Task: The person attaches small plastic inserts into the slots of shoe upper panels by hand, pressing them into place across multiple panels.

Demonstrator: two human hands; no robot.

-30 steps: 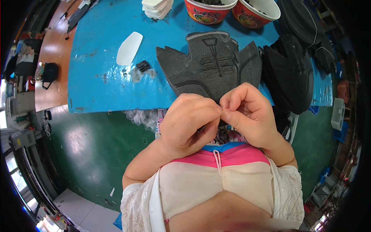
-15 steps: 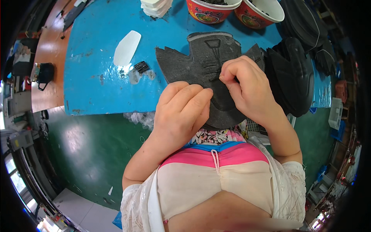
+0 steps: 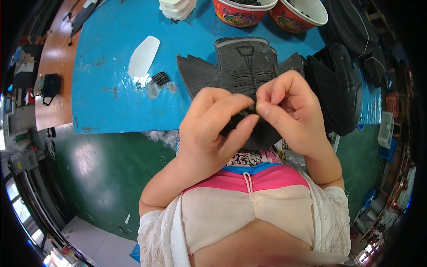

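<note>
In front of me, at the near edge of the blue table (image 3: pixel 106 104), a dark grey moulded sheet (image 3: pixel 235 66) lies partly over the edge. It has pointed side flaps, a raised buckle-like outline and several short crosswise slits. Over its near part, my left hand (image 3: pixel 213 120) has its thumb and fingers closed around a small bunch of black strips (image 3: pixel 242 112). Right beside it, my right hand (image 3: pixel 291 111) is closed in a pinch, its fingertips meeting the left hand's. Whatever the right fingertips hold is too small to make out.
Left of the sheet are a white flat piece (image 3: pixel 144 57) and a bundle of black strips (image 3: pixel 160 78) by clear plastic. Behind stand stacked white pieces (image 3: pixel 177 9) and two red-and-white bowls (image 3: pixel 244 17) (image 3: pixel 299 18) with black bits. Black moulded sheets (image 3: pixel 336 89) are piled at right.
My right hand has moved down off the slits to my left hand. My left fingers have opened out from a curl, and black strips now show between them.
</note>
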